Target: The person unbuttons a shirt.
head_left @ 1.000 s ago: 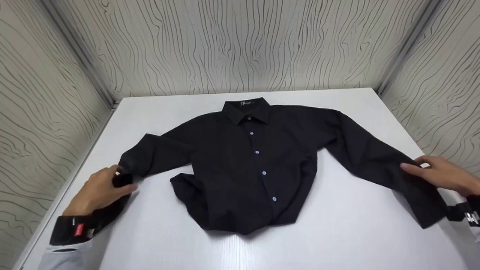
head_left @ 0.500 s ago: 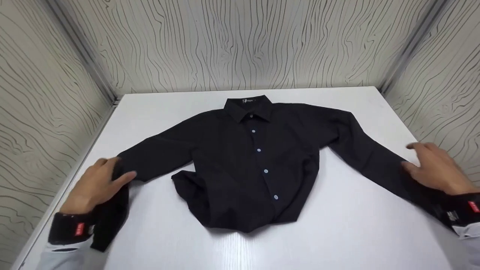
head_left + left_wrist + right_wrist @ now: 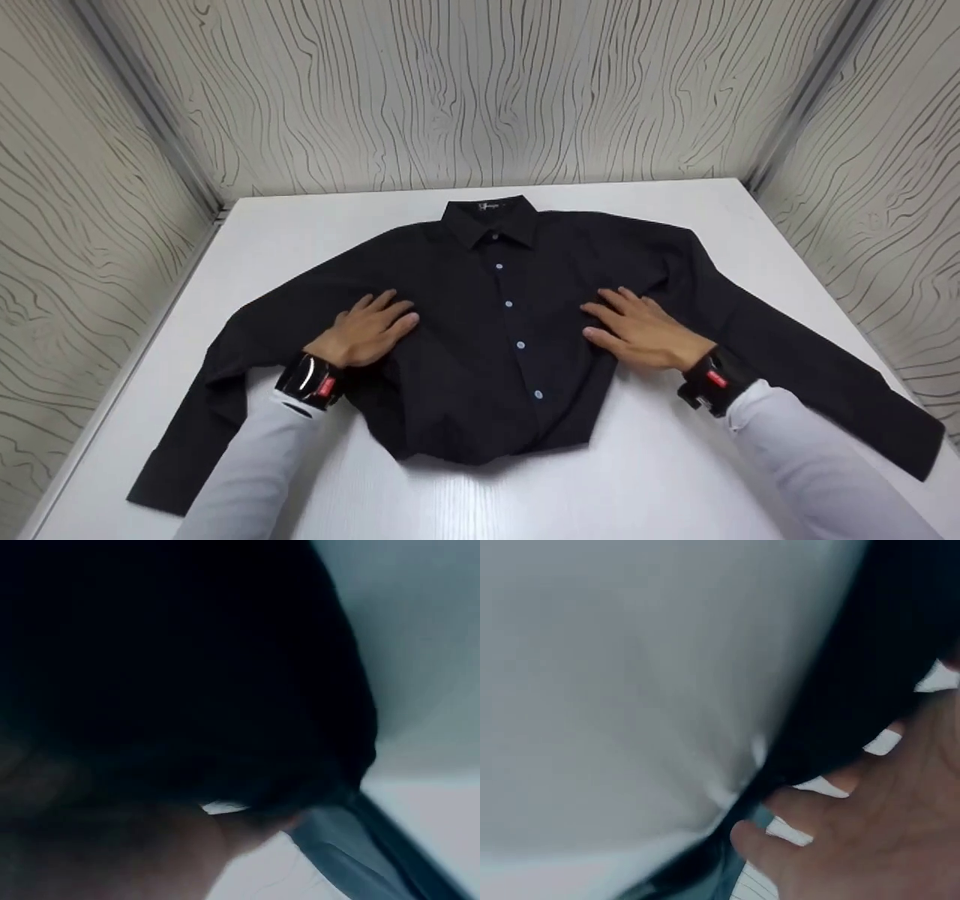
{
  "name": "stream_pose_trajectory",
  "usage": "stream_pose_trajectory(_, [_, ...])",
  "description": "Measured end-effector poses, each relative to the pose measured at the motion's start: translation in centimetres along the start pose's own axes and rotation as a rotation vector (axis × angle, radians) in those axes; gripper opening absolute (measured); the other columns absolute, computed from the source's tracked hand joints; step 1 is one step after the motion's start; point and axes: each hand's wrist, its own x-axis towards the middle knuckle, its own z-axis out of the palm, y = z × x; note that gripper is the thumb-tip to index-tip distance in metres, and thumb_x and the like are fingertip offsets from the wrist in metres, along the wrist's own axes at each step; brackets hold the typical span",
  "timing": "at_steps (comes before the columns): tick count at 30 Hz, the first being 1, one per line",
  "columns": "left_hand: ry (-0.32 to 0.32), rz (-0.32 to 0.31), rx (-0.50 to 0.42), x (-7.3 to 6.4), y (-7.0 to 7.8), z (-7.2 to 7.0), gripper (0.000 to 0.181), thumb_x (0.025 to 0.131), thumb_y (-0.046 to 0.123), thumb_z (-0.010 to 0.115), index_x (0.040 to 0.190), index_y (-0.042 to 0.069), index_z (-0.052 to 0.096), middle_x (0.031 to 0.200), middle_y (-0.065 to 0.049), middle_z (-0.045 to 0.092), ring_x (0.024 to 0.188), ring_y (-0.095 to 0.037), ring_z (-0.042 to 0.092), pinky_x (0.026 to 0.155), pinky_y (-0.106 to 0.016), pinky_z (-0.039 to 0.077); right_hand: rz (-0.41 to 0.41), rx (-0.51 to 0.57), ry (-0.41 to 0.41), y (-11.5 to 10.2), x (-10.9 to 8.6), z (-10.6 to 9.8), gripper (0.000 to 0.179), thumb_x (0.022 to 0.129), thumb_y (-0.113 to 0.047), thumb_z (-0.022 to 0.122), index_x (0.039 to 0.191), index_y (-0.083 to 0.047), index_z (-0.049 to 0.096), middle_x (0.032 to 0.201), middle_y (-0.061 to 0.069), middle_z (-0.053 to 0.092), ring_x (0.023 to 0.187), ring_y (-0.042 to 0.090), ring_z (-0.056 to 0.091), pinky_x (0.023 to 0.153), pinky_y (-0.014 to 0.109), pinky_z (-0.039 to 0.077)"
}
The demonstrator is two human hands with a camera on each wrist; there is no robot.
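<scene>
A black long-sleeved button-up shirt [image 3: 465,337] lies front up on a white table [image 3: 660,457], its collar toward the far edge and both sleeves spread out to the sides. The lower part of the shirt is bunched and curls under at the near end. My left hand [image 3: 364,330] lies on the shirt near the left armpit, fingers extended. On the other side, my right hand [image 3: 645,328] rests by the right armpit with its fingers spread. In the right wrist view, the fingers [image 3: 802,814] stretch out beside the dark cloth. The left wrist view is mostly dark fabric.
Wood-grain patterned panels [image 3: 480,97] stand behind the table and at both sides. Metal corner posts [image 3: 814,97] join them. The left sleeve [image 3: 187,442] reaches toward the near left edge, and the right sleeve [image 3: 862,405] toward the right edge.
Both hands have left the outstretched sleeves and moved inward to the sides of the shirt's body. The sleeves now lie free of the hands, with both cuffs visible on the table.
</scene>
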Motion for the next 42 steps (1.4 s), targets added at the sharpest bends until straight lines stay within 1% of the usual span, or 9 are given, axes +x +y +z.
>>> stream_pose_trajectory(12, [0.001, -0.040, -0.069, 5.2, -2.0, -1.6, 0.070, 0.106, 0.059, 0.035, 0.161, 0.016, 0.033, 0.169, -0.017, 0.014, 0.152, -0.049, 0.008, 0.113, -0.074, 0.009, 0.084, 0.125, -0.060, 2.6, 4.9, -0.8, 0.061, 0.110, -0.047, 0.038, 0.158, -0.009, 0.038, 0.164, 0.028, 0.021, 0.150, 0.053, 0.008, 0.116, 0.070, 0.008])
stream_pose_trajectory(18, [0.315, -0.002, -0.153, 3.6, -2.1, -1.2, 0.066, 0.105, 0.056, 0.044, 0.153, 0.011, 0.042, 0.155, -0.018, 0.038, 0.139, -0.038, 0.042, 0.110, -0.058, 0.036, 0.094, 0.161, 0.108, 2.9, 3.2, -1.7, 0.066, 0.109, -0.043, 0.046, 0.158, -0.001, 0.033, 0.161, 0.026, 0.028, 0.150, 0.044, 0.020, 0.120, 0.058, 0.017])
stream_pose_trajectory(21, [0.480, 0.017, -0.146, 1.5, -1.7, -0.9, 0.049, 0.105, 0.054, 0.048, 0.113, 0.009, 0.066, 0.112, -0.009, 0.062, 0.101, -0.031, 0.063, 0.083, -0.050, 0.051, 0.149, 0.113, 0.282, 2.2, 1.9, -1.9, 0.053, 0.104, -0.037, 0.057, 0.139, 0.002, 0.054, 0.139, 0.024, 0.052, 0.129, 0.041, 0.050, 0.105, 0.057, 0.040])
stream_pose_trajectory(23, [0.526, 0.064, -0.143, -0.2, -1.2, -0.7, 0.047, 0.106, 0.051, 0.050, 0.085, 0.012, 0.068, 0.082, 0.001, 0.061, 0.076, -0.022, 0.062, 0.067, -0.042, 0.050, 0.216, 0.137, 0.334, 1.5, 0.9, -1.9, 0.040, 0.101, -0.036, 0.062, 0.119, 0.000, 0.065, 0.114, 0.016, 0.065, 0.103, 0.034, 0.062, 0.087, 0.050, 0.049])
stream_pose_trajectory(26, [0.505, 0.146, -0.186, -2.4, -0.3, -0.1, 0.053, 0.107, 0.045, 0.052, 0.066, 0.015, 0.067, 0.062, 0.009, 0.055, 0.060, -0.013, 0.055, 0.059, -0.035, 0.045, 0.303, 0.354, 0.228, 0.6, -0.3, -1.9, 0.037, 0.099, -0.038, 0.065, 0.101, 0.000, 0.068, 0.084, 0.010, 0.070, 0.073, 0.026, 0.066, 0.067, 0.039, 0.053])
stream_pose_trajectory(29, [0.411, 0.145, -0.237, -3.9, 0.7, 0.6, 0.055, 0.105, 0.052, 0.052, 0.065, 0.017, 0.069, 0.063, 0.011, 0.056, 0.060, -0.010, 0.054, 0.060, -0.032, 0.045, 0.365, 0.704, 0.032, 0.0, -1.0, -1.6, 0.047, 0.101, -0.039, 0.065, 0.109, 0.008, 0.063, 0.083, 0.018, 0.073, 0.064, 0.024, 0.069, 0.059, 0.035, 0.056])
stream_pose_trajectory(34, [0.271, 0.134, -0.264, -5.0, 2.2, 2.0, 0.046, 0.094, 0.067, 0.059, 0.086, 0.024, 0.071, 0.082, 0.010, 0.061, 0.078, -0.012, 0.058, 0.073, -0.035, 0.047, 0.416, 1.210, -0.081, -0.9, -0.5, -0.2, 0.035, 0.099, -0.026, 0.069, 0.105, 0.007, 0.057, 0.084, 0.020, 0.069, 0.060, 0.018, 0.062, 0.055, 0.028, 0.052])
stream_pose_trajectory(37, [0.277, 0.209, -0.265, -5.0, 2.9, 2.8, 0.034, 0.092, 0.059, 0.069, 0.093, 0.025, 0.070, 0.089, 0.007, 0.063, 0.085, -0.014, 0.060, 0.077, -0.036, 0.048, 0.408, 1.332, -0.113, -1.8, -0.1, 0.9, 0.025, 0.097, -0.019, 0.072, 0.096, 0.000, 0.057, 0.076, 0.011, 0.063, 0.058, 0.016, 0.056, 0.054, 0.025, 0.047])
stream_pose_trajectory(42, [0.434, 0.317, -0.331, -4.6, 3.3, 3.0, 0.040, 0.098, 0.021, 0.071, 0.066, 0.018, 0.046, 0.064, 0.007, 0.041, 0.060, -0.008, 0.045, 0.057, -0.026, 0.037, 0.325, 1.372, -0.063, -3.4, 0.1, 1.5, 0.020, 0.097, -0.010, 0.071, 0.107, 0.005, 0.061, 0.088, 0.010, 0.068, 0.076, 0.019, 0.067, 0.071, 0.032, 0.057])
